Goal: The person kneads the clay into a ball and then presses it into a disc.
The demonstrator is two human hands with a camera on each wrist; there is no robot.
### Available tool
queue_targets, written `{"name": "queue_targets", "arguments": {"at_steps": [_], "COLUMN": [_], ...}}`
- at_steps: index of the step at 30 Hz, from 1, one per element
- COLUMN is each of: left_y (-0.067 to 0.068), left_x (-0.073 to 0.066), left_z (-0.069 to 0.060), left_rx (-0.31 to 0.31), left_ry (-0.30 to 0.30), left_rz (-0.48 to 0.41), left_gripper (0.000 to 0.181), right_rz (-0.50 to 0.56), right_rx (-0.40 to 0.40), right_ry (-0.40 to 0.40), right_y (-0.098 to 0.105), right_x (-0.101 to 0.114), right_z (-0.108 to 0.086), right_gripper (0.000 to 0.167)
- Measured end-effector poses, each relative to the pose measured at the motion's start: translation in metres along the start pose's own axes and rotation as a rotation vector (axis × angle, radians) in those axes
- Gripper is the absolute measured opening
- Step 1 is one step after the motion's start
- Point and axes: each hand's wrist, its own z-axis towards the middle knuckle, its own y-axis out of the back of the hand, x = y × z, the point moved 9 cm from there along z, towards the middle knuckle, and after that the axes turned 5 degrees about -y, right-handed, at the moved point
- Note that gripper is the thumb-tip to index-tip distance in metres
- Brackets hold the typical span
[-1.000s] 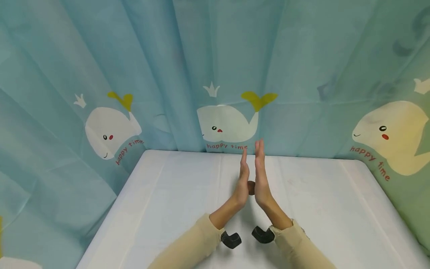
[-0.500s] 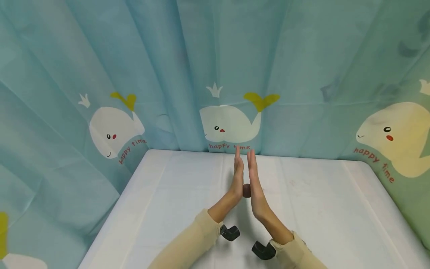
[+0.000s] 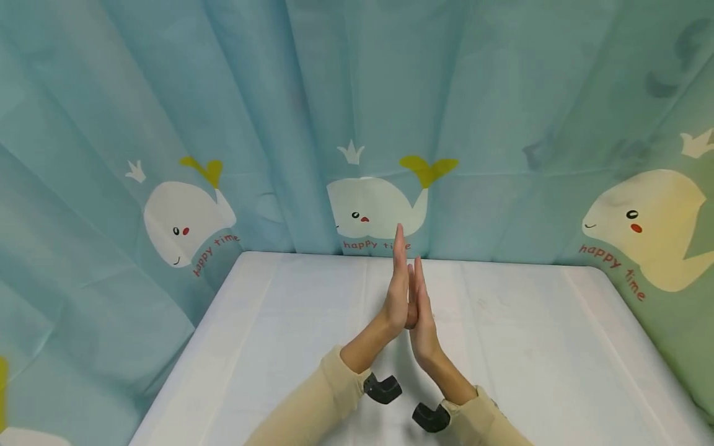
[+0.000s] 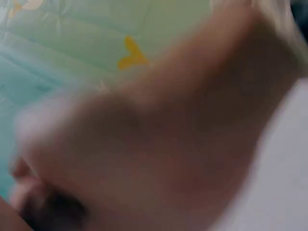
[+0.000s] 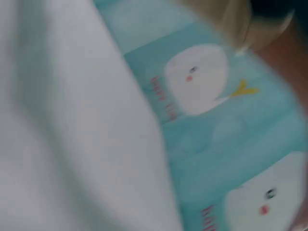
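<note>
A small, round, dark brown lump (image 3: 411,317) sits between my two palms above the table, partly covered by them; its material cannot be told. My left hand (image 3: 395,302) stands upright on one side with straight fingers, its tips reaching farther forward. Opposite it, my right hand (image 3: 425,328) presses from the other side, also with straight fingers. In the left wrist view the left hand (image 4: 144,149) is a large blur, with a dark patch (image 4: 57,211) low at the left. The right wrist view catches mostly table and curtain, with blurred skin along its right edge.
A white-covered table (image 3: 530,347) lies under the hands. Behind and at both sides hangs a blue-green curtain (image 3: 502,111) printed with white whales. A black wrist mount (image 3: 382,389) sticks out from the left sleeve, another black mount (image 3: 431,417) from the right.
My left hand has slid forward and my right hand has drawn back, palms rubbing past each other. The brown lump stays between them, slightly to the left of where it was.
</note>
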Motion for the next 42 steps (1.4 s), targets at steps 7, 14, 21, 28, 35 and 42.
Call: {"name": "queue_targets", "arguments": {"at_steps": [7, 14, 21, 28, 35, 42], "left_y": [-0.001, -0.016, 0.007, 0.008, -0.016, -0.002], "left_x": [0.028, 0.016, 0.019, 0.042, 0.015, 0.022], "left_z": [-0.008, -0.024, -0.005, -0.007, -0.020, -0.008], "left_rx": [0.023, 0.022, -0.014, -0.015, 0.096, 0.090], "left_ry": [0.139, 0.173, 0.153, 0.289, 0.210, 0.121], "left_rz": [0.095, -0.132, -0.007, -0.030, -0.085, 0.073], "left_gripper": [0.065, 0.064, 0.062, 0.064, 0.066, 0.067], "right_rz": [-0.037, -0.086, -0.136, -0.155, -0.170, -0.098], "right_rx": [-0.016, -0.106, -0.021, -0.037, -0.138, -0.049], "right_ry": [0.110, 0.093, 0.082, 0.158, 0.153, 0.127], "right_y": [0.001, 0.030, -0.005, -0.008, 0.024, -0.005], "right_x": [0.045, 0.026, 0.008, 0.041, 0.017, 0.021], "right_z": [0.003, 0.028, -0.007, -0.003, 0.016, -0.010], "right_gripper": [0.056, 0.052, 0.054, 0.057, 0.055, 0.055]}}
